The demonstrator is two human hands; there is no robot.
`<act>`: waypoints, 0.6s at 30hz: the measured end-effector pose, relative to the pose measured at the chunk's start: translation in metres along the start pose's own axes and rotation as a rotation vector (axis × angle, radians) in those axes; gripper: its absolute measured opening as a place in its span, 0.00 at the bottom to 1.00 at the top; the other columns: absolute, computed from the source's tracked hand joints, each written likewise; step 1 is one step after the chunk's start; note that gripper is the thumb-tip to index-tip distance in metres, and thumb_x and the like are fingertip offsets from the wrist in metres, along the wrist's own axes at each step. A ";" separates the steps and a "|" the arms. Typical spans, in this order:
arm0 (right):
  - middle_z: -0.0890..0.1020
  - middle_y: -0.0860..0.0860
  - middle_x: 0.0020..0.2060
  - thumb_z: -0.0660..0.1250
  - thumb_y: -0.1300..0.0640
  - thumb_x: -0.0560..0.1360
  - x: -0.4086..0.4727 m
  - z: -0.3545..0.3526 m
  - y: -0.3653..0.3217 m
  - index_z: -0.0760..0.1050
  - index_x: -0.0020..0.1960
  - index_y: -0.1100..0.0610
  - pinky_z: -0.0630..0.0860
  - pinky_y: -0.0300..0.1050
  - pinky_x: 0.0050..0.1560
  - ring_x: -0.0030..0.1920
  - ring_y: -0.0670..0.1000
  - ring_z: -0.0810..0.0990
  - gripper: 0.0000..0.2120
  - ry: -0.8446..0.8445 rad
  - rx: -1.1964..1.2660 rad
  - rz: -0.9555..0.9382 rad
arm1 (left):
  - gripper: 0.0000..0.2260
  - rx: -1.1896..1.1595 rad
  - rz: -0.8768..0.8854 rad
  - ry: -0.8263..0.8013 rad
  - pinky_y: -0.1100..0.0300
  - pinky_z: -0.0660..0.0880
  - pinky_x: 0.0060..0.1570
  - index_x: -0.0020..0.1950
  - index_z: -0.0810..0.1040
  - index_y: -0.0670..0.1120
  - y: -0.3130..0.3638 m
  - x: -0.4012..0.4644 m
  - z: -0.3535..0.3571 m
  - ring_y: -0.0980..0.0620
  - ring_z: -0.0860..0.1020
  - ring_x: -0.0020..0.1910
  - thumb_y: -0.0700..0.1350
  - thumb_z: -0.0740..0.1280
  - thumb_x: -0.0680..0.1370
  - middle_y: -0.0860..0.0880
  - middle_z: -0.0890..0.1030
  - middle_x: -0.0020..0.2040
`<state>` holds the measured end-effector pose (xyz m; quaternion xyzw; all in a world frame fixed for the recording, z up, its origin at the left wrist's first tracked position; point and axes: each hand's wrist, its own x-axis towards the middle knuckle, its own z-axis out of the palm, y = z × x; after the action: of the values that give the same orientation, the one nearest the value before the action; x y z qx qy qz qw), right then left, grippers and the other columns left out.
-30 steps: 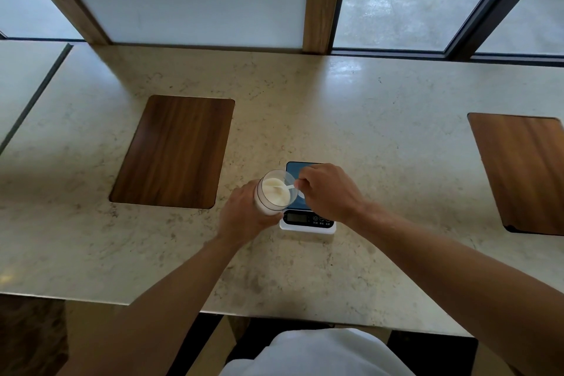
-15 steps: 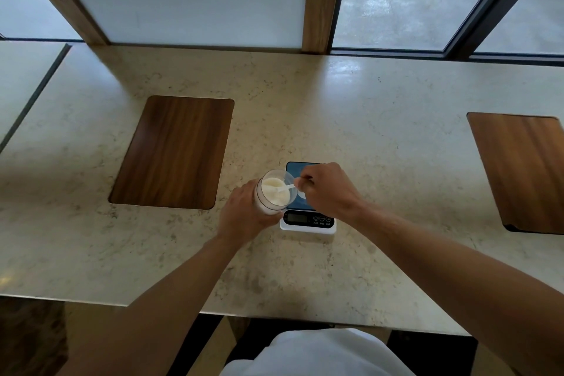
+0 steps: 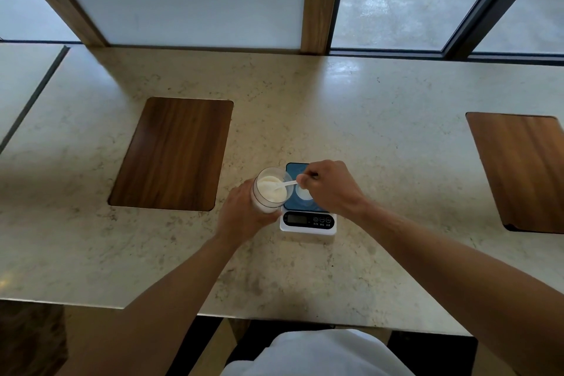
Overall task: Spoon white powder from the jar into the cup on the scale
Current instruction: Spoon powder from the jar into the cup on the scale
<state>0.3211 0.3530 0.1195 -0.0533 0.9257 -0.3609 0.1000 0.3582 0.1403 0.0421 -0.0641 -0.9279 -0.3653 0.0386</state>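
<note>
A clear jar (image 3: 268,192) holding white powder is tilted toward the scale, gripped from the left by my left hand (image 3: 241,214). My right hand (image 3: 329,186) pinches a small white spoon (image 3: 285,185) whose bowl dips into the jar's powder. The white scale (image 3: 308,221) with a blue platform and dark display sits just right of the jar. On its platform stands the cup (image 3: 303,195), mostly hidden under my right hand, with white powder showing inside.
Two dark wooden boards lie flush in the pale stone counter: one at the left (image 3: 172,154), one at the right edge (image 3: 525,171). Windows and wooden posts run along the back. The counter's front edge (image 3: 274,319) is close to my body.
The spoon's bowl has pushed a little further into the jar's powder. Both hands and the jar stay almost where they were.
</note>
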 end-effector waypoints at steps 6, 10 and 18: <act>0.82 0.51 0.30 0.66 0.55 0.78 -0.001 -0.010 -0.002 0.84 0.40 0.57 0.69 0.41 0.29 0.28 0.47 0.72 0.12 0.000 0.047 0.046 | 0.32 -0.017 -0.020 -0.008 0.71 0.69 0.48 0.61 0.74 0.49 -0.002 0.002 0.004 0.57 0.76 0.47 0.57 0.81 0.62 0.53 0.80 0.53; 0.82 0.53 0.32 0.66 0.55 0.78 -0.002 -0.017 -0.001 0.84 0.41 0.59 0.71 0.43 0.31 0.28 0.47 0.72 0.12 0.021 0.071 0.065 | 0.31 -0.028 -0.045 0.035 0.72 0.68 0.46 0.59 0.73 0.53 0.000 0.003 0.007 0.59 0.75 0.44 0.55 0.82 0.61 0.58 0.76 0.49; 0.82 0.50 0.33 0.66 0.54 0.78 -0.002 -0.031 0.003 0.85 0.42 0.58 0.70 0.39 0.32 0.32 0.46 0.75 0.12 0.060 0.085 0.077 | 0.32 -0.056 -0.070 0.066 0.76 0.63 0.41 0.56 0.66 0.64 0.009 0.005 0.005 0.60 0.75 0.41 0.55 0.82 0.60 0.60 0.76 0.47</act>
<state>0.3164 0.3758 0.1403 -0.0023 0.9136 -0.3969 0.0882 0.3543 0.1506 0.0456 -0.0208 -0.9172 -0.3942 0.0545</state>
